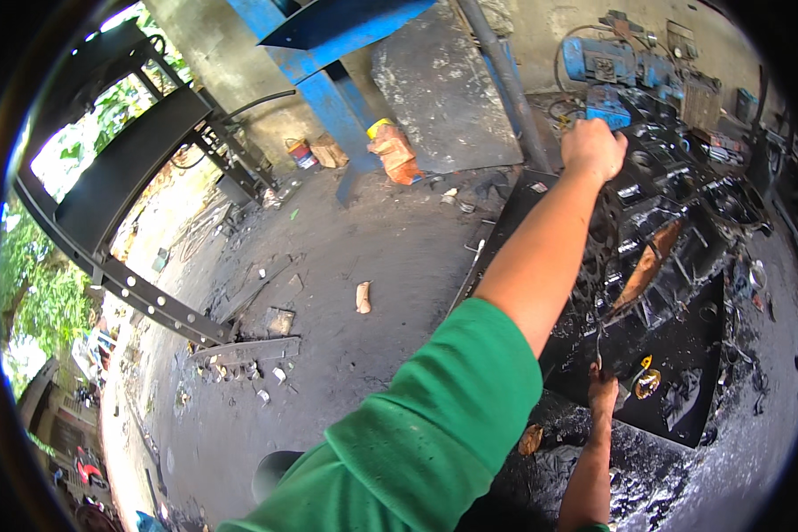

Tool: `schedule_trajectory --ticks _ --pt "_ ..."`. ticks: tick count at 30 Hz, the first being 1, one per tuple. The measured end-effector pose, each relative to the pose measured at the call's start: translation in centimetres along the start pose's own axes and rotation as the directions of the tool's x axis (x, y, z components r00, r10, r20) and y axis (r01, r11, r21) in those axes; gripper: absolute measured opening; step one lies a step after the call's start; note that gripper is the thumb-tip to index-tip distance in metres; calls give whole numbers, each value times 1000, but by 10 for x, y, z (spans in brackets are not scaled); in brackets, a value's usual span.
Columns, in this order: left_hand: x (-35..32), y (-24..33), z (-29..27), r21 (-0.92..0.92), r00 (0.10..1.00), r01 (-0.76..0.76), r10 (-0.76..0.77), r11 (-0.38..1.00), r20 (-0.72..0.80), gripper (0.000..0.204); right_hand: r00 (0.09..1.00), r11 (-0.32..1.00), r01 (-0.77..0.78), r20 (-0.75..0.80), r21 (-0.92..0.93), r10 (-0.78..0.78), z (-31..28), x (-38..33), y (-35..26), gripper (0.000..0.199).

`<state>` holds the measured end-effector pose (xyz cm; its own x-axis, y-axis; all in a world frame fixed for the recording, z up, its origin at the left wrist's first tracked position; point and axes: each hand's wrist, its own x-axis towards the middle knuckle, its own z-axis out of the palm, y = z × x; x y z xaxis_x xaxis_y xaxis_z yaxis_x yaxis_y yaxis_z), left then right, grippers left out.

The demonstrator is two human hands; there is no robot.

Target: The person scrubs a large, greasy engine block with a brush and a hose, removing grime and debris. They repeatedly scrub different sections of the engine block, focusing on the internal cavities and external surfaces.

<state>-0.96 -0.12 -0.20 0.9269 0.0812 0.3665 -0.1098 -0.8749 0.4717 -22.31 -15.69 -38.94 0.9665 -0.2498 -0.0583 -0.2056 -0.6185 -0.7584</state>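
Left hand [594, 147] is at far left of black engine block [696, 244]; I cannot tell its grip. Right hand [604, 390], nearer, clamps slender tool [599, 344].

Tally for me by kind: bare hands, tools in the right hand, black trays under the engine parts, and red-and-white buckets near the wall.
Bare hands (left hand, right hand): 2
Metal tool: 1
Black tray: 1
Red-and-white bucket: 1
Total: 5

We see an engine block [665, 177] of dark metal, slick and glossy, and a smooth black tray [692, 355] with shiny wet patches. Our green sleeve [426, 417] is matt cloth; the blue motor [601, 60] looks like worn painted metal, the floor [328, 346] mostly dull.
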Motion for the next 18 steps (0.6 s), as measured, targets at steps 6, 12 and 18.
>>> schedule_trajectory --ticks 6,12,18 --pt "-3 1 -1 -44 999 6 -8 999 -33 42 990 997 74 -117 -12 -75 28 -19 -4 40" --pt "3 -3 7 -52 999 -22 20 998 -37 41 997 994 14 -70 -111 -22 36 -22 -6 41" --pt "2 -3 6 -51 999 -14 12 999 -32 41 998 986 70 8 -149 -69 34 -23 -4 41"
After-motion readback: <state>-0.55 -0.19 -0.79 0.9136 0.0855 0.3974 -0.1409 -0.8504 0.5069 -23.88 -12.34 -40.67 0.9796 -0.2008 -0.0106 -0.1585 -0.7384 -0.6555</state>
